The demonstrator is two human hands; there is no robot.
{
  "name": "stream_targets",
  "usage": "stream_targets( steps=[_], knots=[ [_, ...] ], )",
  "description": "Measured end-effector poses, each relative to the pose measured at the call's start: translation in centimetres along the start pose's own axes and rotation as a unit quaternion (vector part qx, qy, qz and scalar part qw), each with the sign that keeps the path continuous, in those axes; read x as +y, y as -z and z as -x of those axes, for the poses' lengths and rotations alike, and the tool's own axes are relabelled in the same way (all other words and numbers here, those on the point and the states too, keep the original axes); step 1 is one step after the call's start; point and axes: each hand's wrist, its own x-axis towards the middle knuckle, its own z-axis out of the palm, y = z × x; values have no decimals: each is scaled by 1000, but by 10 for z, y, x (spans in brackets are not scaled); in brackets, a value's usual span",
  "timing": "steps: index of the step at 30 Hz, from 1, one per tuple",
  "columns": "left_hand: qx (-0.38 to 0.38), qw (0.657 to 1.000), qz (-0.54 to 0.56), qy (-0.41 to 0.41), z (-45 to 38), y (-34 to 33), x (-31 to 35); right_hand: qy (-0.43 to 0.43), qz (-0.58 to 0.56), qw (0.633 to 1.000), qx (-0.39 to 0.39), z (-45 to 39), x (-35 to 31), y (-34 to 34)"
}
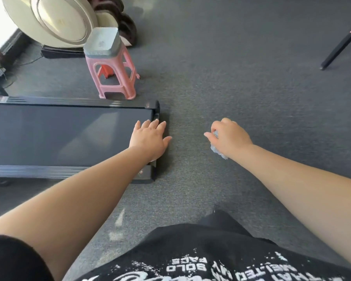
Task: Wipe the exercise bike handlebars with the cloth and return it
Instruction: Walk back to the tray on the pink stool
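My right hand (229,137) is stretched out over the grey carpet, its fingers closed around a small light-grey cloth (216,148) that shows below the palm and between the fingers. My left hand (150,138) is out flat with the fingers spread, above the end of a black treadmill (69,134), and holds nothing. No exercise bike handlebars are in view; a black frame leg with a red stripe (340,45) shows at the upper right.
A pink plastic stool with a grey top (111,63) stands beyond the treadmill. A large cream-coloured round machine (55,19) sits at the upper left with dark weights behind it. Grey carpet (231,78) covers the floor ahead.
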Motion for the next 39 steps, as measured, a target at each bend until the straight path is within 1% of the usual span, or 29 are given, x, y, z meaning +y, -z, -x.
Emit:
stream_targets(
  steps=[3, 8, 15, 20, 24, 29, 33, 37, 39],
  knots=[
    [-5, 1000, 3, 6, -45, 5, -1, -3, -2, 1000, -18, -46, 13, -1],
    [-22, 999, 9, 36, -133, 9, 3, 5, 0, 1000, -21, -142, 48, 9],
    [-13, 999, 12, 52, -269, 44, 14, 9, 4, 999, -35, -273, 105, 38],
    [-27, 997, 20, 70, -341, 53, 10, 33, 3, 999, -33, -362, 119, 55],
    [-35, 996, 13, 79, -403, 55, -17, 53, -7, 998, -43, -440, 117, 59],
    [-25, 994, 19, 103, -502, 66, -72, 60, -15, 997, -48, -546, 106, 62],
    [-34, 991, 28, 129, -580, 78, -116, 71, -10, 997, -38, -632, 94, 82],
    [-41, 993, 17, 112, -654, 95, -137, 64, -18, 998, -13, -705, 96, 97],
    [-42, 994, 16, 102, -684, 100, -140, 57, -22, 998, -15, -737, 100, 97]
  ],
)
